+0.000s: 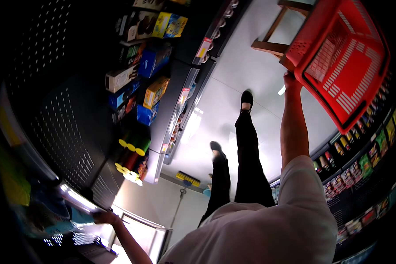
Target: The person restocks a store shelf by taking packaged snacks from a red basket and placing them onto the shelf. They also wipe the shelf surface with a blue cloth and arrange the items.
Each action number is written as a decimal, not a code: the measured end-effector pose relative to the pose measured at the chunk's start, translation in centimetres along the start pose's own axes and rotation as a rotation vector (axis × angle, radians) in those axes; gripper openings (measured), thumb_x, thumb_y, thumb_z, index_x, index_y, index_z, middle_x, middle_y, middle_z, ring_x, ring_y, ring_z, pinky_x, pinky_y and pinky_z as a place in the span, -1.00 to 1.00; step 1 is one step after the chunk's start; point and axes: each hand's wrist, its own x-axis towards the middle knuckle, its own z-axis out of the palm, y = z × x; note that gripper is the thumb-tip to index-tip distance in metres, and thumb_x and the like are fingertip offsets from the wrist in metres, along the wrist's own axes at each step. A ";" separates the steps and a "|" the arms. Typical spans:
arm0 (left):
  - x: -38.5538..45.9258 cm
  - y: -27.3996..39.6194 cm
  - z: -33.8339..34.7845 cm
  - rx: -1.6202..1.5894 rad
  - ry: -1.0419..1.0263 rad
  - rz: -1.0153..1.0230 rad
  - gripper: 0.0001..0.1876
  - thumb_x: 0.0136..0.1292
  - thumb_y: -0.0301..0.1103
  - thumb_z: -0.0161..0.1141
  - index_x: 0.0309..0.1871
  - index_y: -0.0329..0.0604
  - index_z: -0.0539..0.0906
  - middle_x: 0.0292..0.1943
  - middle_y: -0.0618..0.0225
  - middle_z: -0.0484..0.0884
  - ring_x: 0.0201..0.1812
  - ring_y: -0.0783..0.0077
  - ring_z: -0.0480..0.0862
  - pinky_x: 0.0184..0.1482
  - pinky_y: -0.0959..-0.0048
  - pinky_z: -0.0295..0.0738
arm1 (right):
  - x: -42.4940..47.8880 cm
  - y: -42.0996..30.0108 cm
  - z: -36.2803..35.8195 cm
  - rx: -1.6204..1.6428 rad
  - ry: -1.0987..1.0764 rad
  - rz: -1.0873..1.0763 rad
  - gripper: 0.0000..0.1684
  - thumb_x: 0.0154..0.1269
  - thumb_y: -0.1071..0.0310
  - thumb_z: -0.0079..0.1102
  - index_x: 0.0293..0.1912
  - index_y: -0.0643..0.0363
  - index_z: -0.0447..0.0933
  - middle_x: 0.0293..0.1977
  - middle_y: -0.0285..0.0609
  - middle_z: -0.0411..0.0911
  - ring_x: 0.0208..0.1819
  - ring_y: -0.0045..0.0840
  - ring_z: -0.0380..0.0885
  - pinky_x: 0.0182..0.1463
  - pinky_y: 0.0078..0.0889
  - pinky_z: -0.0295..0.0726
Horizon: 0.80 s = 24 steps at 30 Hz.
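Observation:
My right hand (293, 81) is closed at the near corner of a red plastic shopping basket (356, 66); the basket's rim hides part of the fingers. The basket is tilted, its slotted inside facing me, and I see no goods in the visible part. My left hand (105, 217) reaches to the lower left, beside a lit shelf edge (77, 198). Light blue packaging (81, 216) lies close to its fingers. Dim light and blur hide whether these fingers hold anything.
Left, dark shelves carry snack cartons (156, 92) and tubes with yellow lids (132, 148). A wooden stool (270, 48) stands by the basket. Cans (343, 143) and snack bags (366, 165) line the right shelves. A mop (188, 178) rests near the wall on the tiled floor (231, 74).

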 end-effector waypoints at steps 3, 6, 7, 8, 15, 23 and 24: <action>1.9 7.5 -4.0 -0.345 0.041 -0.144 -0.55 0.38 -0.13 0.04 0.06 -0.43 0.44 -0.21 -0.08 0.51 -0.22 -0.12 0.51 -0.18 -0.04 0.40 | 1.9 -0.7 -1.5 0.083 -0.005 -0.043 -0.67 0.18 -0.04 0.14 -0.12 -0.13 0.51 -0.31 -0.46 0.52 -0.34 -0.58 0.41 -0.38 -0.47 0.27; 3.4 8.6 -6.4 -0.391 0.099 -0.150 -0.54 0.35 -0.11 0.11 -0.01 -0.44 0.43 -0.26 -0.12 0.51 -0.25 -0.17 0.51 -0.20 -0.07 0.39 | 1.7 -1.2 -0.3 0.430 0.036 0.235 -0.67 0.19 -0.05 0.14 -0.12 -0.12 0.53 -0.32 -0.44 0.54 -0.36 -0.53 0.42 -0.38 -0.43 0.31; 3.8 8.4 -6.8 -0.413 0.098 -0.137 -0.54 0.34 -0.09 0.13 -0.05 -0.44 0.44 -0.29 -0.10 0.51 -0.28 -0.17 0.51 -0.22 -0.06 0.38 | 1.2 -1.2 -0.9 0.527 0.066 0.303 -0.67 0.20 -0.04 0.13 -0.12 -0.12 0.53 -0.32 -0.43 0.54 -0.35 -0.52 0.42 -0.38 -0.42 0.31; 4.1 8.9 -7.3 -0.439 0.098 -0.134 -0.53 0.32 -0.08 0.14 -0.08 -0.44 0.45 -0.32 -0.08 0.52 -0.30 -0.18 0.51 -0.25 -0.05 0.38 | 1.2 -1.4 -1.2 0.519 0.069 0.318 -0.66 0.24 -0.03 0.08 -0.11 -0.08 0.53 -0.28 -0.39 0.54 -0.33 -0.47 0.43 -0.37 -0.41 0.33; 4.9 7.8 -4.3 -0.670 0.115 -0.203 -0.62 0.36 -0.18 0.07 -0.12 -0.45 0.58 -0.38 -0.12 0.60 -0.42 -0.17 0.56 -0.39 0.02 0.44 | -0.4 0.4 -2.4 0.631 0.004 0.300 -0.65 0.29 0.00 0.05 -0.07 -0.02 0.54 -0.24 -0.35 0.60 -0.28 -0.43 0.48 -0.33 -0.37 0.41; 4.9 8.9 -4.4 -0.578 0.104 -0.190 -0.72 0.46 -0.35 -0.08 -0.10 -0.46 0.52 -0.26 -0.12 0.57 -0.30 -0.17 0.58 -0.26 0.00 0.53 | -14.2 4.1 0.1 0.715 -0.051 0.229 -0.71 0.31 0.08 0.10 -0.08 0.00 0.53 -0.29 -0.37 0.59 -0.32 -0.54 0.51 -0.38 -0.47 0.42; 5.4 9.2 -4.9 -0.575 0.088 -0.183 -0.73 0.46 -0.35 -0.07 -0.08 -0.44 0.52 -0.22 -0.12 0.58 -0.26 -0.16 0.59 -0.23 0.02 0.53 | -15.8 4.7 -0.1 0.715 -0.054 0.230 -0.72 0.31 0.08 0.10 -0.08 0.00 0.52 -0.29 -0.37 0.58 -0.32 -0.54 0.50 -0.38 -0.47 0.41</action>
